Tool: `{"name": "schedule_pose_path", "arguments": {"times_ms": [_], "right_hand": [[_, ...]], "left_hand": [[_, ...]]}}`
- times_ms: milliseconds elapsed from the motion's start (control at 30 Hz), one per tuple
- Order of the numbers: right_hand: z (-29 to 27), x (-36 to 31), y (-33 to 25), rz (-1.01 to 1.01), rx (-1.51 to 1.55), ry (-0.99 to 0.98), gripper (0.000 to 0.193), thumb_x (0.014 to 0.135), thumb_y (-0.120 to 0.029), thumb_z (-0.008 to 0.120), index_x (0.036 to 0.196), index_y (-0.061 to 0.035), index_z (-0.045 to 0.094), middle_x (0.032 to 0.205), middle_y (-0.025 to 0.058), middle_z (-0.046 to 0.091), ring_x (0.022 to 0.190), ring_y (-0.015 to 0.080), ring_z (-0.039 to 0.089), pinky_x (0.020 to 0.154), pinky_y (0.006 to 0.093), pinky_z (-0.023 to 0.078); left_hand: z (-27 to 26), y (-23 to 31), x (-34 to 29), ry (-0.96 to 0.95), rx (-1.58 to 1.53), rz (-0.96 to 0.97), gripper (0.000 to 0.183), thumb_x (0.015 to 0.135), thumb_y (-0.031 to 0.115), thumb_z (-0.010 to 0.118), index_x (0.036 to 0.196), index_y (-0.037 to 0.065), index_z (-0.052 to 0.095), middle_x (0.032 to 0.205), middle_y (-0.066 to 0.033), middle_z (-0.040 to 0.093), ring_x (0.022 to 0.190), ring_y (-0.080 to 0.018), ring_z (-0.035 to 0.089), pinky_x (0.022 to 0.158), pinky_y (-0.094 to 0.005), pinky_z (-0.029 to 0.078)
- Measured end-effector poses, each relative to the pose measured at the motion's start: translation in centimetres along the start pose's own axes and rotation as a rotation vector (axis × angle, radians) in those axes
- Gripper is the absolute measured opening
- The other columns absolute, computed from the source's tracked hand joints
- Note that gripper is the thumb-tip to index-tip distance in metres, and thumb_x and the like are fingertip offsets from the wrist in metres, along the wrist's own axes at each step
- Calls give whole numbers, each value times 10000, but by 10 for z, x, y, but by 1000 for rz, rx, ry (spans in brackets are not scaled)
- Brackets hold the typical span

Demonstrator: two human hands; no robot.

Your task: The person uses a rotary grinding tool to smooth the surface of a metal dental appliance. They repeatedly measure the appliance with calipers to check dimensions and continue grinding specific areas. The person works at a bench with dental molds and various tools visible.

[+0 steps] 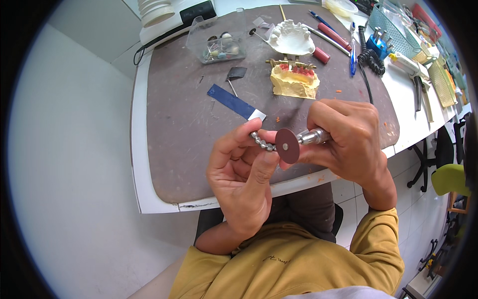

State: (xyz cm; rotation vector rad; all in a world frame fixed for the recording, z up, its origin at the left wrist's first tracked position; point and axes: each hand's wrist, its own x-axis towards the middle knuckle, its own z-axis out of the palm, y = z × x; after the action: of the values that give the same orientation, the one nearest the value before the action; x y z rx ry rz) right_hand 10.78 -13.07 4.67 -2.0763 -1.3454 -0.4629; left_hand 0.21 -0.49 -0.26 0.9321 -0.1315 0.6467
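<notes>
Between the thumb and fingers of my left hand (244, 174) is a small curved metal dental bridge (263, 142), a row of shiny tooth shapes. My right hand (348, 137) grips a silver rotary handpiece (314, 136) fitted with a flat brown-red cutting disc (287, 145). The disc sits right beside the right end of the bridge; whether they touch cannot be made out. Both hands are above the front edge of the table. Beyond them stands a dental model on a brass articulator, with a yellow lower cast (295, 83) and a white upper cast (291, 39).
A blue strip (231, 101) and a dark square on a mandrel (237, 73) lie left of the model. Behind them is a clear box (216, 47) of small burs. Pens, a red stick (333, 36), a blue bur stand (379, 46) and baskets (393, 30) line the right side.
</notes>
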Motion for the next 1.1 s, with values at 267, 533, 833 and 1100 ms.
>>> {"name": "schedule_pose_path", "arguments": {"times_ms": [267, 533, 833, 1100], "right_hand": [[0, 0, -1, 2, 7, 8, 516, 555, -475, 762, 599, -51, 471, 501, 51, 435, 418, 205, 457, 416, 297, 334], [0, 0, 1, -2, -2, 22, 518, 559, -490, 754, 602, -54, 478, 500, 45, 442, 414, 197, 464, 413, 294, 335], [-3, 1, 0, -14, 8, 5, 468, 586, -456, 760, 632, -67, 504, 532, 28, 495, 439, 196, 510, 410, 299, 361], [-25, -4, 13, 187, -90, 102, 506, 546, -392, 827, 693, -21, 516, 522, 16, 426, 441, 94, 368, 417, 257, 313]], "left_hand": [[0, 1, -2, 19, -7, -9, 431, 853, 20, 594, 1250, 9, 427, 1046, -90, 585, 1013, -250, 593, 929, -370, 474], [3, 2, 0, 50, -27, -32, 395, 844, 19, 610, 1200, 12, 441, 1023, -87, 586, 985, -265, 608, 884, -353, 497], [4, 2, 0, 49, -9, -31, 393, 839, 37, 624, 1188, 16, 445, 1003, -78, 572, 985, -249, 603, 883, -344, 497], [8, 7, 7, 208, -195, -198, 317, 832, 4, 625, 1117, 24, 487, 997, -119, 608, 859, -206, 641, 789, -319, 545]]}}
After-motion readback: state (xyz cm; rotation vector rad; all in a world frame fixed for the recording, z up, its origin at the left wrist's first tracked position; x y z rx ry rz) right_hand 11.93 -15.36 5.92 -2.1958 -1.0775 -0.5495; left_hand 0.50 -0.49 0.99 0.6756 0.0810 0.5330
